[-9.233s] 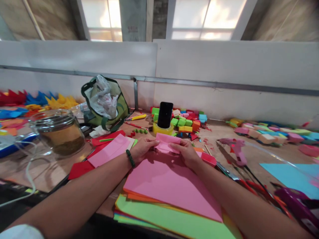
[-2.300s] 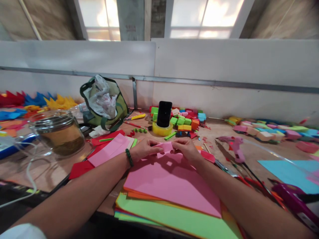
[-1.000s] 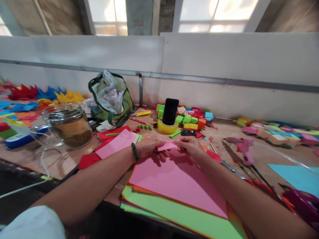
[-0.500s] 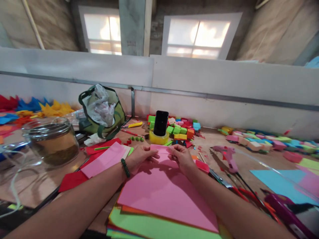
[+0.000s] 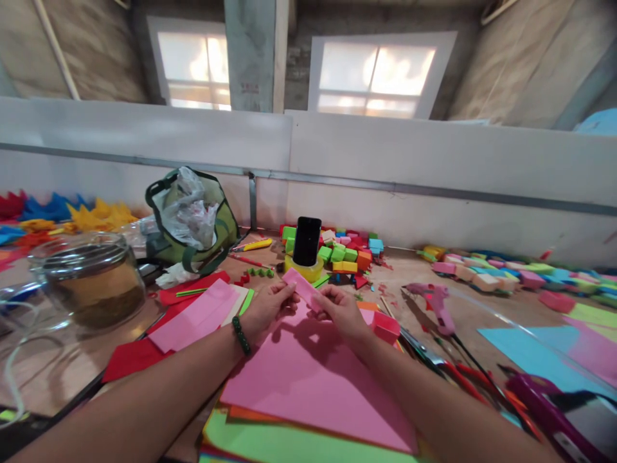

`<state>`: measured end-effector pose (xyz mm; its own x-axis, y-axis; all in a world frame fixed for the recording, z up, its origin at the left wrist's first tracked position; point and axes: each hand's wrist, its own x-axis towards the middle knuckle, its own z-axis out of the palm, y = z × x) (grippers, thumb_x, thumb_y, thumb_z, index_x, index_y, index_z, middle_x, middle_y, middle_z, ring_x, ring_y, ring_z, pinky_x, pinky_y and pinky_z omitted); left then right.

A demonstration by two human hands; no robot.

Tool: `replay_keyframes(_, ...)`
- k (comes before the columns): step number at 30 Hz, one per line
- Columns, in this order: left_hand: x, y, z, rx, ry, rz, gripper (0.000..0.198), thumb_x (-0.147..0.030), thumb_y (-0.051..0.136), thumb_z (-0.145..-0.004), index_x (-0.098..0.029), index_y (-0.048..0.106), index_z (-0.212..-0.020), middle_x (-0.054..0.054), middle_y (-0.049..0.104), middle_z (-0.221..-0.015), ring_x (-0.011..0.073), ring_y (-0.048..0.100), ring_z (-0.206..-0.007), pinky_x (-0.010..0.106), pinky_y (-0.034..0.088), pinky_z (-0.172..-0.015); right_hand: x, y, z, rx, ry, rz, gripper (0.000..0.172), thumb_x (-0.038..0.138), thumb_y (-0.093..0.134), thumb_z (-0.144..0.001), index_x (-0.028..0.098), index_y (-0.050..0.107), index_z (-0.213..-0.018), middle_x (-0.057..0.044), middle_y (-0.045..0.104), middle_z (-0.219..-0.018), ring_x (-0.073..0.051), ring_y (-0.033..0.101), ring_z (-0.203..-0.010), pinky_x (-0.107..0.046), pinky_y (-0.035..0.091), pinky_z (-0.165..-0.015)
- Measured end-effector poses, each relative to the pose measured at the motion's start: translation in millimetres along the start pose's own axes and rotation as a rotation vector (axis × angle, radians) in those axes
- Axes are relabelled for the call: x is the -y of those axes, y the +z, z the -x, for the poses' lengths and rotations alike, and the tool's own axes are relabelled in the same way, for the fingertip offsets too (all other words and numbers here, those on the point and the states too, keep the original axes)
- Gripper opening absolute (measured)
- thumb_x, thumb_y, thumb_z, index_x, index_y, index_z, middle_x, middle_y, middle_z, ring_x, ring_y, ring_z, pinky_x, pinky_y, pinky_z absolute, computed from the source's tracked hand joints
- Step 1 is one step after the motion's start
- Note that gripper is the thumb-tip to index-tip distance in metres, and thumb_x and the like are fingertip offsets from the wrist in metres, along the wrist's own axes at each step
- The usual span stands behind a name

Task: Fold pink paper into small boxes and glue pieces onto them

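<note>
Between both hands, a small strip of pink paper (image 5: 301, 287) is held up and tilted, its left end higher than its right. My left hand (image 5: 267, 308), with a dark green bead bracelet (image 5: 240, 335) at the wrist, pinches the left end between thumb and fingers. At the right end my right hand (image 5: 341, 312) pinches it the same way. Beneath them lies a large pink sheet (image 5: 318, 392) on top of a stack of coloured paper, with a green sheet (image 5: 270, 440) showing at the near edge. A small red folded paper piece (image 5: 386, 327) sits beside my right wrist.
A phone (image 5: 307, 241) leans upright on a yellow tape roll (image 5: 304, 267), before several coloured paper blocks (image 5: 344, 254). Right of the stack lie a pink glue gun (image 5: 436, 302) and red-handled scissors (image 5: 465, 379). A glass jar (image 5: 91, 283) and a green bag (image 5: 219, 222) stand left.
The pink strip has turned from nearly level to slanted, its right end now lower. Both hands still pinch it, and the whole view has shifted slightly.
</note>
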<state>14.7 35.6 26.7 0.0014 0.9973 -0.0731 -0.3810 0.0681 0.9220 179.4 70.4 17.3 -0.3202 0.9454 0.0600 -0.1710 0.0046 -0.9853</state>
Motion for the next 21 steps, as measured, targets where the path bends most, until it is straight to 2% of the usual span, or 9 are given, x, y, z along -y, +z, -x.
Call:
replay_keyframes(4, -2, -2.3, 1, -0.051, 0.100, -0.141, 0.043, -0.049, 0.072, -0.066, -0.015, 0.046, -0.059, -0.008, 0.039, -0.049, 0.0026, 0.033, -0.041, 0.015, 0.028, -0.040, -1, 2, 6, 0.180, -0.022, 0.187, 0.030, 0.040, 0.075, -0.065, 0.015, 0.059, -0.061, 0.001, 0.063, -0.054, -0.008, 0.052, -0.044, -0.019, 0.039, -0.046)
replay_keyframes(7, -4, -3.3, 5, -0.008, 0.164, -0.261, 0.041, -0.051, 0.068, -0.069, -0.015, 0.051, -0.061, -0.005, 0.044, -0.056, 0.0060, 0.043, -0.050, 0.017, 0.039, -0.049, 1, 2, 8, 0.289, -0.015, 0.251, 0.026, 0.038, 0.072, -0.069, 0.016, 0.059, -0.063, 0.002, 0.059, -0.053, -0.011, 0.054, -0.048, -0.022, 0.041, -0.048)
replay_keyframes(9, -6, -1.8, 9, 0.063, 0.187, -0.342, 0.038, -0.050, 0.065, -0.073, -0.014, 0.057, -0.064, -0.002, 0.052, -0.060, 0.0092, 0.049, -0.057, 0.021, 0.043, -0.055, 5, 1, 8, 0.247, -0.089, 0.275, 0.025, 0.038, 0.073, -0.069, 0.017, 0.061, -0.070, 0.002, 0.060, -0.060, -0.011, 0.054, -0.054, -0.023, 0.043, -0.051)
replay_keyframes(11, -8, 1.3, 12, 0.153, 0.254, -0.454, 0.036, -0.047, 0.059, -0.078, -0.013, 0.061, -0.064, 0.000, 0.055, -0.060, 0.0104, 0.050, -0.057, 0.022, 0.043, -0.056, 9, 0, 6, 0.159, -0.191, 0.261, 0.026, 0.039, 0.074, -0.069, 0.018, 0.062, -0.079, 0.003, 0.058, -0.065, -0.010, 0.051, -0.055, -0.022, 0.041, -0.051)
replay_keyframes(14, -10, 6.7, 18, 0.251, 0.399, -0.634, 0.034, -0.038, 0.050, -0.085, -0.014, 0.065, -0.065, 0.000, 0.057, -0.061, 0.0110, 0.050, -0.058, 0.022, 0.041, -0.060, 13, -1, 4, 0.098, -0.256, 0.217, 0.024, 0.040, 0.072, -0.073, 0.019, 0.064, -0.080, 0.005, 0.054, -0.060, -0.009, 0.043, -0.051, -0.022, 0.036, -0.047)
replay_keyframes(19, -9, 7.7, 20, 0.209, 0.508, -0.760, 0.035, -0.032, 0.049, -0.086, -0.014, 0.065, -0.061, 0.000, 0.055, -0.059, 0.0107, 0.047, -0.058, 0.022, 0.039, -0.061, 18, 1, 6, 0.078, -0.272, 0.212, 0.022, 0.038, 0.073, -0.072, 0.018, 0.067, -0.069, 0.003, 0.053, -0.056, -0.008, 0.040, -0.048, -0.023, 0.033, -0.047)
replay_keyframes(21, -6, 5.2, 18, 0.199, 0.534, -0.762, 0.031, -0.032, 0.051, -0.085, -0.013, 0.067, -0.066, 0.000, 0.057, -0.062, 0.0103, 0.047, -0.059, 0.021, 0.039, -0.060, 19, 3, 7, 0.080, -0.268, 0.192, 0.022, 0.038, 0.073, -0.071, 0.018, 0.067, -0.068, 0.003, 0.054, -0.056, -0.008, 0.041, -0.049, -0.023, 0.033, -0.048)
